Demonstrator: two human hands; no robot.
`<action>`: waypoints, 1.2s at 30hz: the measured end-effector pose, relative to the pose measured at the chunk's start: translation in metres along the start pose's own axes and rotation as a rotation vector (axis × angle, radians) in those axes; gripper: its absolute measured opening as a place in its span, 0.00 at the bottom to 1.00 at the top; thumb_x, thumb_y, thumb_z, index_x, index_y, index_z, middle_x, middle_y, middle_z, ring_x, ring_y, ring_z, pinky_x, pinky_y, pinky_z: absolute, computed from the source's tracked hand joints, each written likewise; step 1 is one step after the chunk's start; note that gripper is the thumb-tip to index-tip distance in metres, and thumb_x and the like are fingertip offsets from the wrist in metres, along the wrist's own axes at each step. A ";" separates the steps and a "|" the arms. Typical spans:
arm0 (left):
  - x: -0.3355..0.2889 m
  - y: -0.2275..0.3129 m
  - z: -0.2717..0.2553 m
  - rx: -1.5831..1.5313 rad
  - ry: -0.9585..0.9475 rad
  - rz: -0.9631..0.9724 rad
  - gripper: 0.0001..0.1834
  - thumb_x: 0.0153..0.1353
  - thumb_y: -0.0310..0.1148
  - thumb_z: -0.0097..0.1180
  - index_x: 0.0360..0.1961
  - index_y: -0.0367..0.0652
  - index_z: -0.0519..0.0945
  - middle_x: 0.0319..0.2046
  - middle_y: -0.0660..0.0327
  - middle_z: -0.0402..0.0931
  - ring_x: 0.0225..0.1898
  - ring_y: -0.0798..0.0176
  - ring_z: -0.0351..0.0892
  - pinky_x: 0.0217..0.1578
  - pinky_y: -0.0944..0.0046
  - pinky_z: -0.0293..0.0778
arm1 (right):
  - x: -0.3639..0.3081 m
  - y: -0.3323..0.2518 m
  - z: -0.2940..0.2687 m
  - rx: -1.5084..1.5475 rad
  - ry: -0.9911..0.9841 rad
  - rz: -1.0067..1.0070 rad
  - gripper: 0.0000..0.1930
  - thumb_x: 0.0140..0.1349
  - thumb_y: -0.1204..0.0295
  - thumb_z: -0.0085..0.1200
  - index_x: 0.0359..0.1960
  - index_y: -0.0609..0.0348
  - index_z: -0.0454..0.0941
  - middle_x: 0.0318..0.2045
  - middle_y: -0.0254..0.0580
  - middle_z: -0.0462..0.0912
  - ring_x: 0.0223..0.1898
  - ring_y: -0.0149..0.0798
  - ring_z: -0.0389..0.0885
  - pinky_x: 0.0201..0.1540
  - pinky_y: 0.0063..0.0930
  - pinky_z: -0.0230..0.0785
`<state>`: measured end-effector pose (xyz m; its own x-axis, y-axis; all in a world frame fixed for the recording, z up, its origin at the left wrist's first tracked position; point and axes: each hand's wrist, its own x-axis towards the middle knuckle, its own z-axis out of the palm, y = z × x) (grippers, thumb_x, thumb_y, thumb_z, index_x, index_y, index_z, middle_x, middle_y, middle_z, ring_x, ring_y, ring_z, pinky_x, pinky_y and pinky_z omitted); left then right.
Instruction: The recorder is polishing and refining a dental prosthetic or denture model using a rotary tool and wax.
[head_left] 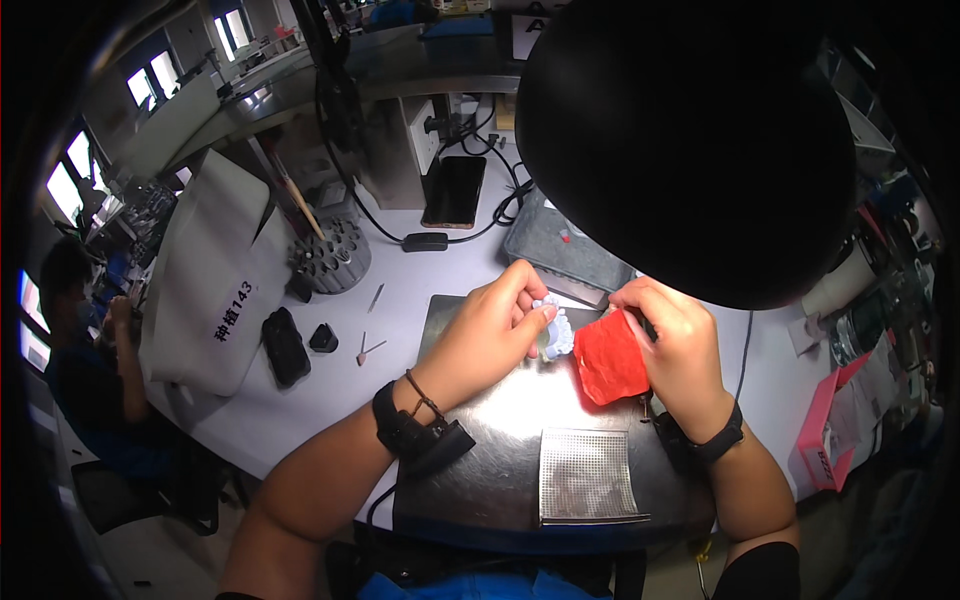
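Left grip [497, 316] pinches a pale-blue dental model [557, 338]; right grip [682, 345] clasps a red piece [611, 362]; dark writing [234, 311] marks a whitish cover [205, 265].

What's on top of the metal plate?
On the plate lies a perforated metal sheet. Whatever is behind the left hand, right hand, dental model and red piece is hidden.

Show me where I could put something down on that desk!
Bare white tabletop lies between the small bits and the dark metal plate. The plate is bare just left of the perforated sheet. It's crowded where the left hand holds the tooth model and the right hand holds the red piece, and around the grey holder.
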<state>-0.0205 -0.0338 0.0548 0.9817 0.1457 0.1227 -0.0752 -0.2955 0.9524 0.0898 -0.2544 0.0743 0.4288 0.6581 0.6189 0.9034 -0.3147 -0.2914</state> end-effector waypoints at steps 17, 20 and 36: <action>0.002 -0.010 -0.002 0.219 0.126 0.388 0.10 0.70 0.30 0.63 0.47 0.40 0.75 0.40 0.62 0.75 0.39 0.69 0.81 0.39 0.65 0.76 | 0.000 -0.015 -0.004 0.821 -0.096 0.246 0.08 0.59 0.85 0.65 0.40 0.65 0.86 0.43 0.42 0.80 0.47 0.34 0.80 0.52 0.27 0.73; 0.001 -0.005 0.021 -0.742 -0.225 0.199 0.10 0.75 0.25 0.59 0.51 0.41 0.72 0.46 0.64 0.77 0.42 0.74 0.80 0.43 0.71 0.79 | -0.006 -0.012 0.000 0.741 -0.025 0.255 0.07 0.60 0.83 0.66 0.40 0.64 0.84 0.42 0.39 0.75 0.45 0.32 0.75 0.50 0.25 0.67; -0.011 0.001 0.031 -1.156 -0.219 0.090 0.09 0.73 0.26 0.62 0.48 0.42 0.73 0.45 0.61 0.81 0.44 0.71 0.82 0.48 0.66 0.81 | 0.004 -0.022 -0.005 0.444 -0.017 0.105 0.18 0.55 0.82 0.69 0.50 0.65 0.87 0.42 0.41 0.82 0.39 0.32 0.78 0.45 0.26 0.71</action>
<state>-0.0258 -0.0644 0.0454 0.9654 -0.0304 0.2590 -0.1489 0.7511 0.6432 0.0712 -0.2486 0.0869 0.5147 0.6508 0.5581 0.7671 -0.0589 -0.6388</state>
